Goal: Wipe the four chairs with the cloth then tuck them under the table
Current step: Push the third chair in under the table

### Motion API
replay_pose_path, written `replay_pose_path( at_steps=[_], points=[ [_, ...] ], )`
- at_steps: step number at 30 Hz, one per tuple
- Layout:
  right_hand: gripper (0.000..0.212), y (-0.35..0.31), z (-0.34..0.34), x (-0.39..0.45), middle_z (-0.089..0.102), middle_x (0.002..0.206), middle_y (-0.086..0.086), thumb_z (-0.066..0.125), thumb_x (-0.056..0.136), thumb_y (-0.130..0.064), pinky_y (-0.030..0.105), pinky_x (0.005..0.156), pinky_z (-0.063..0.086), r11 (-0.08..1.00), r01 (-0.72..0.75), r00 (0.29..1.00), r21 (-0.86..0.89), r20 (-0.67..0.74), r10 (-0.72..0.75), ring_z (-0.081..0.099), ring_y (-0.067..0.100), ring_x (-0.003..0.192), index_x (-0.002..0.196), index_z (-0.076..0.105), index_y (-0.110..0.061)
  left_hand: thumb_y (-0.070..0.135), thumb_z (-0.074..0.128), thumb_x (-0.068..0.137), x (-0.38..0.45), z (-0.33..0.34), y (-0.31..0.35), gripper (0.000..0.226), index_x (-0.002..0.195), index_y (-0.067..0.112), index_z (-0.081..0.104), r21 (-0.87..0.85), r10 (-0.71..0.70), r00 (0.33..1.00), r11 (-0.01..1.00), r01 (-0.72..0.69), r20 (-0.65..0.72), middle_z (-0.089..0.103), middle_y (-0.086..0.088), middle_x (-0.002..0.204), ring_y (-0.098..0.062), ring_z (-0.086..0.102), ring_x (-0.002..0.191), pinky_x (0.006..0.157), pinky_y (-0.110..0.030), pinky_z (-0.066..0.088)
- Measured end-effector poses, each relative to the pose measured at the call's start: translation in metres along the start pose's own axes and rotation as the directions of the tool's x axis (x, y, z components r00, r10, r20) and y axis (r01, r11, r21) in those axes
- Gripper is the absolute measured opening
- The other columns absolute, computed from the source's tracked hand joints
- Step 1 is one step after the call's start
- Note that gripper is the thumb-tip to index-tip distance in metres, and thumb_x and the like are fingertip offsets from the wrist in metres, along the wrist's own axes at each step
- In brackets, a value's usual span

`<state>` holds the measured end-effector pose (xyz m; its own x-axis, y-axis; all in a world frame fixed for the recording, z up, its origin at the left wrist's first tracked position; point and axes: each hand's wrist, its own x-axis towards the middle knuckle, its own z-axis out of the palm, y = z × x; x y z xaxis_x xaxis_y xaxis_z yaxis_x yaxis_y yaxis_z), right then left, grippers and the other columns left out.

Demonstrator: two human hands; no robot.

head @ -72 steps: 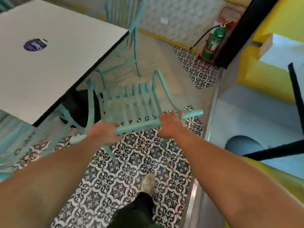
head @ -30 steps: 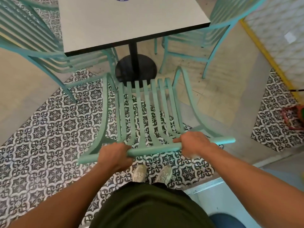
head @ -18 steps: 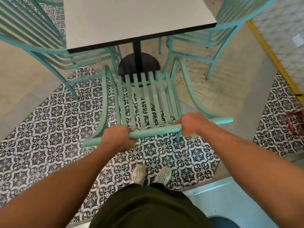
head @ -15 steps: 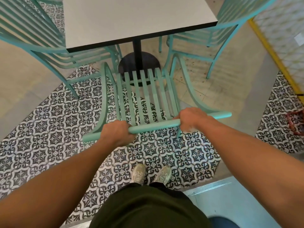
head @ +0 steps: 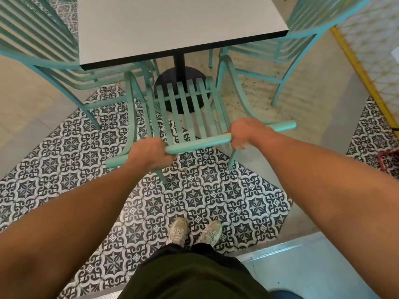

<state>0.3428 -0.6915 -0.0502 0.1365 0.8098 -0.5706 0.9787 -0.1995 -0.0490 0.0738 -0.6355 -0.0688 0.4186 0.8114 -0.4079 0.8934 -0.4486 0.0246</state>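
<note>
- The turquoise slatted chair point(head: 185, 108) stands straight ahead of me, its seat pointing away from my body toward the counter point(head: 172, 24), with the front of the seat at the counter's near edge and over the black pedestal base point(head: 179, 91).
- The chair's top rail point(head: 198, 143) runs crosswise in front of me, left to right and slightly slanted, its right end lying farther from me than its left.
- My left hand point(head: 149, 153) wraps the rail toward its left end, fingers point(head: 160, 147) curled fully round it in a firm grip.
- My right hand point(head: 246, 131) holds the rail toward its right end, fingers curled over the top and closed on it; it sits a bit farther forward than the left.
- Something pale shows under my right palm; I cannot tell whether it is the cloth.
- Most of the seat is not yet under the counter, so I judge the coming move is a straight push away from me, along the slats.
- Two other turquoise chairs flank the path, one at left point(head: 43, 39) and one at right point(head: 302, 35), both near my chair's sides, so the push should stay centred on the pedestal.
</note>
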Motion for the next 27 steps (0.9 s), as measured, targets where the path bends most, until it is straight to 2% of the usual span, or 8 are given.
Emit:
replay_pose_path(
  at_steps=[7,11,16,18,20,22,25,27],
  points=[
    [0.031,0.001,-0.012,0.019,0.061,0.079,-0.001,0.066,0.071,-0.014,0.026,0.058,0.044,1.0,-0.003,1.0,0.002,-0.025,0.003,0.057,0.015,0.07,0.1,0.066,-0.023,0.066,0.055,0.083,0.021,-0.006,-0.005,0.048,0.101,0.024,0.07,-0.02,-0.007,1.0,1.0,0.006,-0.012,0.062,0.006,0.064,-0.01,0.06,0.056,0.053,-0.024,0.051],
    [0.025,0.001,-0.009,0.022,0.062,0.078,-0.003,0.064,0.076,-0.021,0.023,0.051,0.04,1.0,0.002,1.0,-0.008,-0.01,-0.002,0.058,0.013,0.068,0.101,0.067,-0.025,0.064,0.056,0.083,0.019,-0.005,-0.009,0.045,0.099,0.025,0.071,-0.034,0.003,1.0,0.999,-0.004,-0.019,0.062,0.006,0.063,-0.009,0.059,0.055,0.051,-0.023,0.049],
    [0.033,0.001,-0.002,0.021,0.063,0.082,-0.007,0.059,0.082,-0.035,0.024,0.058,0.043,0.996,0.024,0.996,-0.085,-0.081,-0.031,0.059,0.012,0.071,0.114,0.063,-0.034,0.058,0.056,0.081,0.01,-0.004,-0.004,0.049,0.119,0.03,0.066,-0.075,0.004,0.994,0.997,-0.012,-0.107,0.068,0.009,0.077,-0.014,0.065,0.068,0.075,-0.037,0.059],
    [0.051,0.002,0.009,0.014,0.064,0.105,-0.003,0.058,0.084,-0.04,0.031,0.079,0.046,0.996,-0.002,0.975,-0.088,-0.222,-0.018,0.06,0.017,0.094,0.133,0.05,-0.03,0.061,0.056,0.082,0.006,0.002,0.006,0.07,0.141,0.024,0.048,-0.041,0.031,0.988,0.998,-0.038,-0.152,0.069,0.001,0.103,-0.02,0.066,0.09,0.096,-0.046,0.051],
    [0.064,0.005,0.031,0.0,0.051,0.134,0.008,0.053,0.085,-0.04,0.047,0.107,0.032,0.998,-0.036,0.915,-0.051,-0.402,0.013,0.045,0.027,0.124,0.143,0.035,-0.02,0.059,0.057,0.083,-0.003,0.009,0.03,0.087,0.152,0.018,0.024,0.024,0.094,0.976,0.996,-0.091,-0.198,0.052,-0.009,0.14,-0.028,0.051,0.126,0.114,-0.055,0.027],
    [0.073,0.011,0.054,-0.021,0.023,0.155,0.018,0.045,0.084,-0.028,0.058,0.116,0.013,0.999,-0.033,0.864,0.016,-0.502,0.036,0.019,0.035,0.144,0.151,0.019,-0.015,0.053,0.061,0.083,-0.015,0.011,0.071,0.1,0.155,0.016,0.003,0.041,0.177,0.962,0.984,-0.172,-0.206,0.018,-0.016,0.16,-0.034,0.017,0.147,0.117,-0.06,0.007],
    [0.078,0.029,0.079,-0.054,-0.013,0.16,0.01,0.037,0.088,-0.02,0.058,0.116,0.001,0.986,-0.012,0.884,0.167,-0.458,0.088,-0.007,0.034,0.147,0.153,-0.007,-0.022,0.05,0.064,0.081,-0.027,0.019,0.141,0.11,0.153,0.023,-0.013,0.076,0.296,0.94,0.955,-0.287,-0.17,-0.02,-0.022,0.158,-0.042,-0.017,0.145,0.111,-0.064,-0.013],
    [0.073,0.049,0.094,-0.075,-0.012,0.161,0.011,0.035,0.094,-0.031,0.056,0.117,0.001,0.944,-0.143,0.915,0.297,-0.323,0.24,-0.004,0.036,0.147,0.153,-0.008,-0.023,0.049,0.065,0.08,-0.024,0.021,0.18,0.11,0.153,0.025,-0.015,0.082,0.315,0.938,0.949,-0.305,-0.146,-0.033,-0.027,0.151,-0.045,-0.027,0.14,0.109,-0.065,-0.016]
  ],
)
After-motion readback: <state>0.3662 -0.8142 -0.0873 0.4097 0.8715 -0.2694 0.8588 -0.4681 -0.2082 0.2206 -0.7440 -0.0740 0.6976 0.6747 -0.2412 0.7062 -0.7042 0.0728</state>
